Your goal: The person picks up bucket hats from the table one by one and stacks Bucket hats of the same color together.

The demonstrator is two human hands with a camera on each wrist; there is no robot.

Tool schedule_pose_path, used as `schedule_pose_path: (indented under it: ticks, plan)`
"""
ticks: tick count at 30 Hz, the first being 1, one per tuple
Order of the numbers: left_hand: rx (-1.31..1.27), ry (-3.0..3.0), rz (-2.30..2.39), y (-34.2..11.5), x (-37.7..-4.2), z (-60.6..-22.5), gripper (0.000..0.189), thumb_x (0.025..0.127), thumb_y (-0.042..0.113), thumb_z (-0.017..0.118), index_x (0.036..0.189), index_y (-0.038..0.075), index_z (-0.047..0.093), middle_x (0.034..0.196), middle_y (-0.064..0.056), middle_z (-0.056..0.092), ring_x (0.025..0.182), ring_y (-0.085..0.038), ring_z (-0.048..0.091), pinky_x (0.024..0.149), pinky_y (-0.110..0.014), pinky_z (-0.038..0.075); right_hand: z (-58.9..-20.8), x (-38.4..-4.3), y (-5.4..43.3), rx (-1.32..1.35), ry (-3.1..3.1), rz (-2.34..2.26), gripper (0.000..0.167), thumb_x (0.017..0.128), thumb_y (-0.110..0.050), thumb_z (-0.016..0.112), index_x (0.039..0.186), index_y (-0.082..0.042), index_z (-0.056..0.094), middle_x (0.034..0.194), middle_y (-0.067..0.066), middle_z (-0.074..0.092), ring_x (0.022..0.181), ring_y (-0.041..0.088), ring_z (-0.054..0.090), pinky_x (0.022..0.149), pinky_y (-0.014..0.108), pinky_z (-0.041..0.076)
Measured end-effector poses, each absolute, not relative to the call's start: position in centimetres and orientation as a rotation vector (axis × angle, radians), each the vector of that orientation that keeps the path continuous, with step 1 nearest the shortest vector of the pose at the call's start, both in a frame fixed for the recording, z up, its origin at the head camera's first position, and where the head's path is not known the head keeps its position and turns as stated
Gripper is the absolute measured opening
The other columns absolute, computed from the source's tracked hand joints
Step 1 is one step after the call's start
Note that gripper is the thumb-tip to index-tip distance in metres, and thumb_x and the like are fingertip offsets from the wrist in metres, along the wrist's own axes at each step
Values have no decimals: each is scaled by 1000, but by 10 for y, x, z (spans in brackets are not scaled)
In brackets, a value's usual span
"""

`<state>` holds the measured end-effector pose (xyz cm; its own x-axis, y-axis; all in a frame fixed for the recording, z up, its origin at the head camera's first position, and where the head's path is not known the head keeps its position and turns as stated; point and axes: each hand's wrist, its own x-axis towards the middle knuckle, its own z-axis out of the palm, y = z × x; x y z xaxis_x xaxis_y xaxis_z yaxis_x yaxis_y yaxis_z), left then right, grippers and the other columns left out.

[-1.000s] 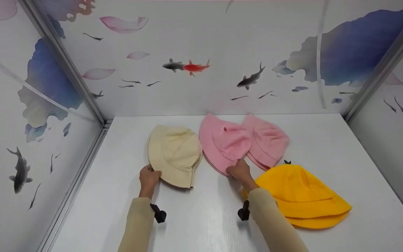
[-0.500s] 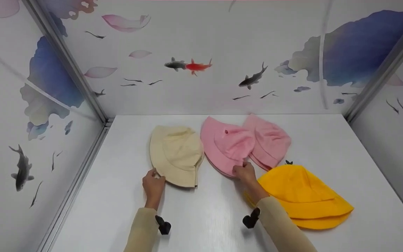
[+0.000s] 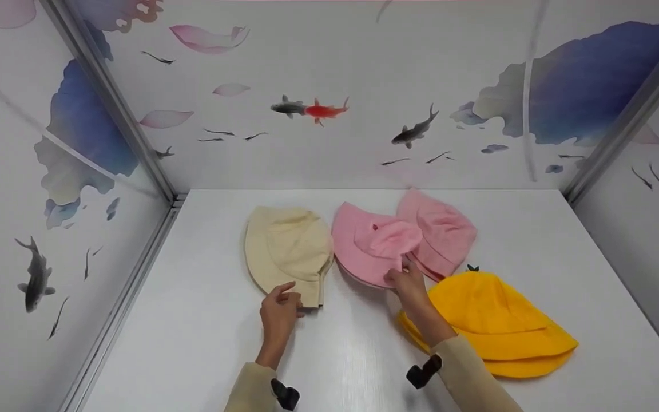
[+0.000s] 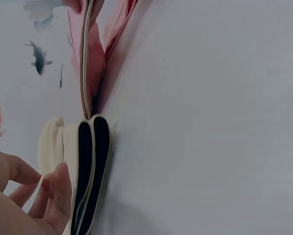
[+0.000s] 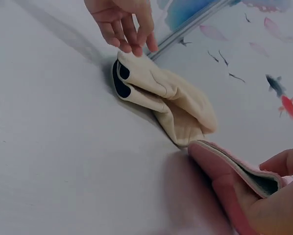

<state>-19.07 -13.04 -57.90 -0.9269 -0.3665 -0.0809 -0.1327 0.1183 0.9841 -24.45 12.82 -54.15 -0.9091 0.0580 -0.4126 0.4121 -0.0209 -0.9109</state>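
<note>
A folded cream bucket hat (image 3: 295,246) lies on the white table, its dark lining showing at the open edge in the left wrist view. My left hand (image 3: 281,315) hovers at its near brim with loosely bent fingers and holds nothing. To the right, my right hand (image 3: 412,289) pinches the near brim corner of a folded pink bucket hat (image 3: 364,254) that has a small red mark. In the right wrist view this pink brim (image 5: 220,161) stands up off the table, between thumb and fingers. The pink hat's left edge meets the cream hat.
A second pink hat (image 3: 447,234) lies behind and right, partly overlapped by the first. A yellow hat (image 3: 495,326) with a small dark leaf tip lies at the right, under my right forearm in the head view. White panels with painted fish enclose the table (image 3: 192,343).
My left hand has left the cream hat's left brim and shifted right along its near edge. My right hand has drawn the pink hat slightly nearer and tilted it, its far edge coming forward.
</note>
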Motion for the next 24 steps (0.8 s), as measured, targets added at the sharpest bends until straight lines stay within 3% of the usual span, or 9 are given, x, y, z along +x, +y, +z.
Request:
schedule_pose_path:
  ticks: [8, 15, 19, 24]
  plan:
    - [458, -2140, -2514, -104, -187, -573, 51, 105, 27, 48, 138, -11, 48, 119, -32, 67, 96, -33, 75, 76, -40, 63, -515, -225, 127, 340, 1986, -2199, 59, 96, -19, 55, 149, -18, 31, 145, 4, 39, 124, 23, 47, 117, 36, 40]
    - [426, -1974, -2892, -94, -184, -575, 70, 106, 40, 35, 147, -17, 29, 139, -41, 48, 119, -44, 63, 92, -47, 58, -486, -206, 129, 237, 1874, -2342, 37, 97, -14, 50, 132, -13, 38, 132, 6, 49, 114, 25, 53, 97, 21, 52]
    - [399, -1864, -3044, -90, -184, -579, 76, 106, 46, 30, 149, -17, 23, 142, -42, 45, 125, -45, 59, 99, -48, 54, -470, -193, 132, 200, 1883, -2318, 29, 96, -12, 50, 123, -11, 42, 125, 8, 51, 110, 24, 55, 94, 21, 53]
    - [435, -1723, -3176, -85, -185, -588, 75, 105, 51, 28, 142, -13, 32, 132, -34, 58, 117, -38, 66, 102, -49, 53, -453, -175, 137, 163, 1824, -2327, 30, 93, -8, 51, 123, -9, 44, 118, 9, 55, 105, 25, 57, 93, 23, 54]
